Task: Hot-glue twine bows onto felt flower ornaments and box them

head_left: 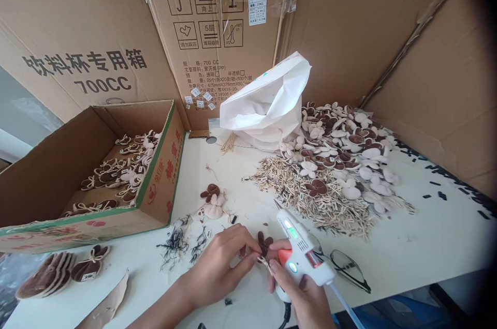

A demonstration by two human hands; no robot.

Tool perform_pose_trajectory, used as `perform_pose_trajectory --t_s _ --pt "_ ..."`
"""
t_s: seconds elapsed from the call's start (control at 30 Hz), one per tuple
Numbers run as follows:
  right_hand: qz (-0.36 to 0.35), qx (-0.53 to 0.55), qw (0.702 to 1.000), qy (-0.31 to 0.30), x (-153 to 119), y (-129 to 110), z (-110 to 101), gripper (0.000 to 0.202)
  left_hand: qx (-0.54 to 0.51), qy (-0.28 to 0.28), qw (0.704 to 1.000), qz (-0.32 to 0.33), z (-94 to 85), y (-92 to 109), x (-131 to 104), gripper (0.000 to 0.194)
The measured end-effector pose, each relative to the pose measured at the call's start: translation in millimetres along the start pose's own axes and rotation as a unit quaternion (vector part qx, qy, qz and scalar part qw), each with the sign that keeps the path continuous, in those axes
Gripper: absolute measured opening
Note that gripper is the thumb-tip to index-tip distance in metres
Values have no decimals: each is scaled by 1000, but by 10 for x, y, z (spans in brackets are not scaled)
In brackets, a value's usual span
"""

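My left hand (223, 259) pinches a small brown petal-shaped fabric piece (264, 240) with thumb and fingertips at the front of the table. A thin beige cord (265, 262) shows between the two hands at its lower end. My right hand (301, 293) is closed around a white and orange glue gun (298, 246), whose nozzle points up and away to the left. The right thumb and fingertips also touch the fabric piece and cord. Just beyond the left hand lie a brown flower piece (210, 192) and a pale one (214, 207).
An open cardboard box (155, 179) at left holds several corded pieces. Beige cords (330, 205) and flower pieces (349, 148) are heaped at right beside a white bag (267, 101). Eyeglasses (347, 267) lie right of the glue gun; black threads (174, 243) lie left. Tall cardboard (229, 65) stands behind.
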State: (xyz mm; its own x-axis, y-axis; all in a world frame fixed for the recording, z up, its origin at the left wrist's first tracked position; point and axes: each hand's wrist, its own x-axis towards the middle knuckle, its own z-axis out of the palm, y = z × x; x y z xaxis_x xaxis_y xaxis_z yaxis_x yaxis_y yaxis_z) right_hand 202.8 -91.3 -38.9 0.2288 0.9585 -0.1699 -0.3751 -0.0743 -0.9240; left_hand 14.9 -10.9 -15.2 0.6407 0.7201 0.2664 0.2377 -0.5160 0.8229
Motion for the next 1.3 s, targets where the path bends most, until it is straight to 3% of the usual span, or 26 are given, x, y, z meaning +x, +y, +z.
perform_pose_trajectory --t_s 0.27,0.47,0.6,1.07,1.3 --pt "-5 -20 1000 -10 -10 -52 17 34 18 -19 999 43 2 -17 -16 17" --pt "11 -15 1000 -16 -23 -59 -2 37 20 -31 999 22 10 -2 -34 8" --pt "-5 -7 1000 -8 -31 -66 6 38 43 -6 999 24 12 -7 -24 9" --pt "14 -37 998 39 -17 4 -36 43 80 18 991 106 51 16 -1 4" --pt "10 -23 1000 9 1 -10 -31 40 69 -2 992 106 27 51 1 3"
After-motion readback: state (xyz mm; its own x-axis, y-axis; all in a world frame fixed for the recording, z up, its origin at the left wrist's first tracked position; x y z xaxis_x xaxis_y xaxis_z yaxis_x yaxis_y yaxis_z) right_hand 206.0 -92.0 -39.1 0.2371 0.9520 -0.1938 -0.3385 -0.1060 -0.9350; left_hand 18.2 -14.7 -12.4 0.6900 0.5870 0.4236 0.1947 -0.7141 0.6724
